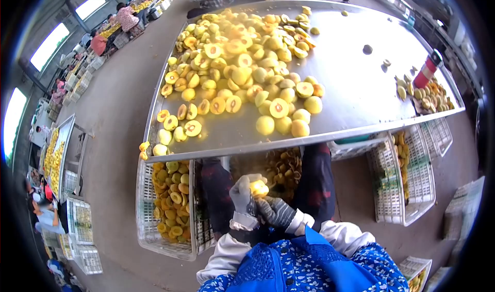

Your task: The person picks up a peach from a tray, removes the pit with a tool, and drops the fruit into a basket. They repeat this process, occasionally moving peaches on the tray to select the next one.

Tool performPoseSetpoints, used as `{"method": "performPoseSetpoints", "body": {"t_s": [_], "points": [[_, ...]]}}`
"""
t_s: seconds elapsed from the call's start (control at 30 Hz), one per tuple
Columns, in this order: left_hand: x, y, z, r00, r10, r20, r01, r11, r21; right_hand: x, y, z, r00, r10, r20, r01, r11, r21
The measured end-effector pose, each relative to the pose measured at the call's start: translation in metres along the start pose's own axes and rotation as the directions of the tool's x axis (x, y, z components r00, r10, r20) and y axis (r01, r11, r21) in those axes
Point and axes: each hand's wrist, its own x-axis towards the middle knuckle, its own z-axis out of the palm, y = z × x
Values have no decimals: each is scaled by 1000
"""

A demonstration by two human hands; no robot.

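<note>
The table edge sits at 12 o'clock from the hands, with open floor at 3. The left hand curls round a yellow fruit. I cannot tell the right hand grip.

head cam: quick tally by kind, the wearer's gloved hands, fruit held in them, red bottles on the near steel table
gloved hands: 2 (left hand, right hand)
yellow fruit held: 1
red bottle on the steel table: 1
total: 4
</note>
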Motion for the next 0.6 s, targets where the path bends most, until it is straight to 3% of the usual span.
{"method": "performPoseSetpoints", "body": {"t_s": [0.07,0.17,0.2,0.23,0.3,0.33,0.37,0.4,0.43,0.5,0.6], "points": [[2,0,-10,998,-48,-30,45,996,-72,7,4,6,1000,-21,0,21,980,-197],[3,6,-15,983,-159,-92,138,970,-201,12,-21,6,995,86,48,-68,953,-294],[1,8,-13,972,-200,-121,165,954,-249,16,-18,9,999,14,34,-1,930,-369],[0,15,-11,976,-184,-116,158,966,-204,18,-17,8,997,-30,67,52,934,-352],[2,18,-8,992,50,-116,-42,997,67,18,-28,5,996,-3,85,18,985,-173],[6,15,-14,995,-24,-102,22,1000,-19,19,-33,1,972,129,199,-142,989,52],[7,10,-21,991,-105,-84,97,990,-102,24,-23,-9,963,10,269,-1,999,-33],[5,16,-16,999,0,-48,2,999,51,29,-12,-19,936,-110,335,150,984,-96],[6,18,-16,998,-69,-10,69,997,34,28,-16,-20,932,24,361,-31,999,12],[12,20,-17,995,-56,85,47,994,101,24,-22,-23,873,291,392,-395,893,214],[14,29,-14,970,-74,232,69,997,30,26,-10,-21,882,250,400,-409,827,385]]}}
